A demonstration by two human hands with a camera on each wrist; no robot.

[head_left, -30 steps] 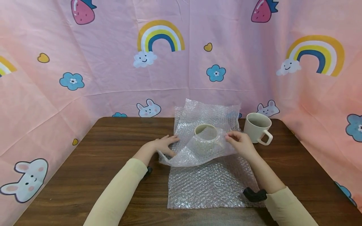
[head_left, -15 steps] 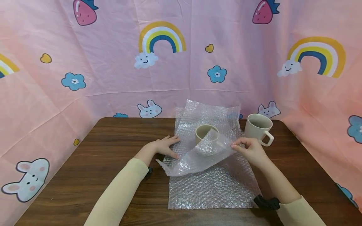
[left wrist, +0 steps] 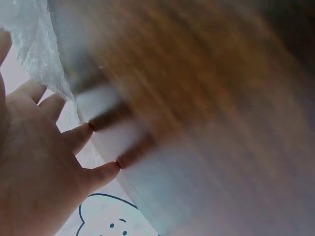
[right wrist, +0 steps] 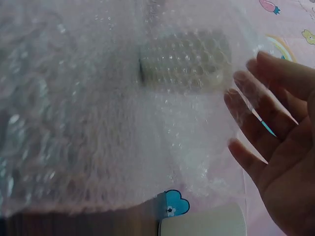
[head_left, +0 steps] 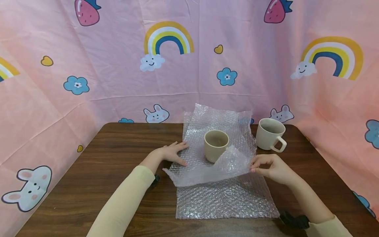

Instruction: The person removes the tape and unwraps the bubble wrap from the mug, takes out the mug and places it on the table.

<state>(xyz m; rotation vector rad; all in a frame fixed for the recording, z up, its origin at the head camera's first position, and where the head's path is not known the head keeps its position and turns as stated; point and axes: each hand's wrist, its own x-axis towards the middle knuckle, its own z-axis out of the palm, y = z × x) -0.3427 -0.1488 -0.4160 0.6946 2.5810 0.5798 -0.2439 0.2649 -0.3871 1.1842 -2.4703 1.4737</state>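
Observation:
A beige mug [head_left: 214,148] stands upright on a sheet of bubble wrap [head_left: 222,200]. A folded-over flap [head_left: 201,174] of the wrap lies across in front of the mug, hiding part of its lower right side. With thumb and fingertips, my right hand [head_left: 273,168] pinches the right corner of that flap. Through the wrap [right wrist: 182,132] the mug [right wrist: 197,59] shows in the right wrist view. My left hand [head_left: 170,154] rests with fingers spread on the left edge of the wrap. In the left wrist view, that hand [left wrist: 39,147] has its fingertips at the tabletop [left wrist: 187,78].
A second pale mug [head_left: 267,135], its handle to the right, stands at the back right of the brown wooden table [head_left: 124,151], beside the wrap. Behind the table hangs a pink printed cloth [head_left: 183,82]. The wrap's far end rises against this cloth.
My right hand has moved right and toward me with the flap's corner. The flap has come down off the mug, whose rim and front are now uncovered. The left hand stays put.

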